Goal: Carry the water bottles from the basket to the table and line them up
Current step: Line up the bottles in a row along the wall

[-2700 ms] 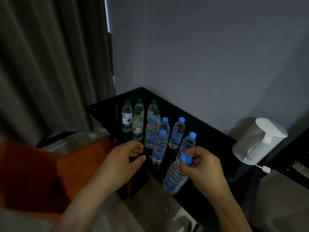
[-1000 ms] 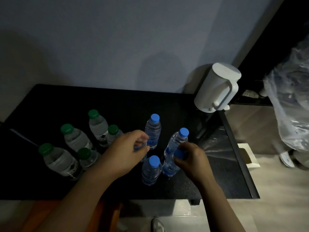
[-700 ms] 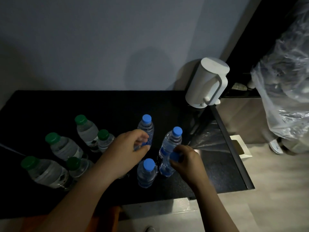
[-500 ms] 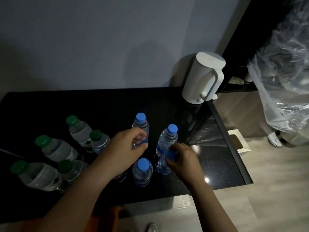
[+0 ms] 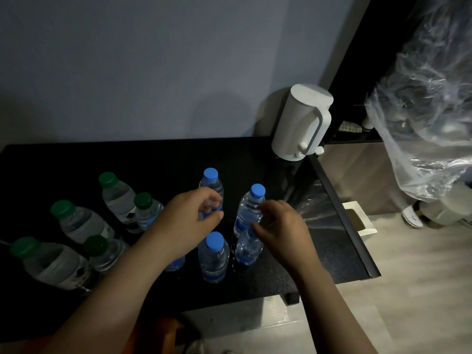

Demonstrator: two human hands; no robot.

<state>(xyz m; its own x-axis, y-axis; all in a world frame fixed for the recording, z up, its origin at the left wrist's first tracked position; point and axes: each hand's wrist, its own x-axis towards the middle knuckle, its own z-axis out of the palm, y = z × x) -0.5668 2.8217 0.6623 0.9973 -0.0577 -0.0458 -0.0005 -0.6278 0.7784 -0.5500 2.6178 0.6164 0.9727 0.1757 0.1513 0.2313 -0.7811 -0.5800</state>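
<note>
Several blue-capped water bottles (image 5: pixel 214 254) stand grouped on the black table (image 5: pixel 158 162), right of several green-capped bottles (image 5: pixel 118 196). My left hand (image 5: pixel 187 223) curls over the group, its thumb and forefinger closed on a blue-capped bottle in front of the rearmost bottle (image 5: pixel 211 183). Another bottle's base shows under its wrist. My right hand (image 5: pixel 282 229) arches over the top of the front-right bottle (image 5: pixel 248 250), hiding its cap. Its fingertips reach the back-right bottle (image 5: pixel 251 205). No basket is in view.
A white kettle (image 5: pixel 301 123) stands at the table's back right corner. Crumpled clear plastic (image 5: pixel 429 111) hangs to the right, above a small white box (image 5: pixel 358 222) on the pale floor. Something orange (image 5: pixel 158 333) shows below the table's front edge.
My right hand brought a blue-capped bottle down onto the table's front right. Since half a second ago it shifted slightly back over the cap. My left hand stayed over the group.
</note>
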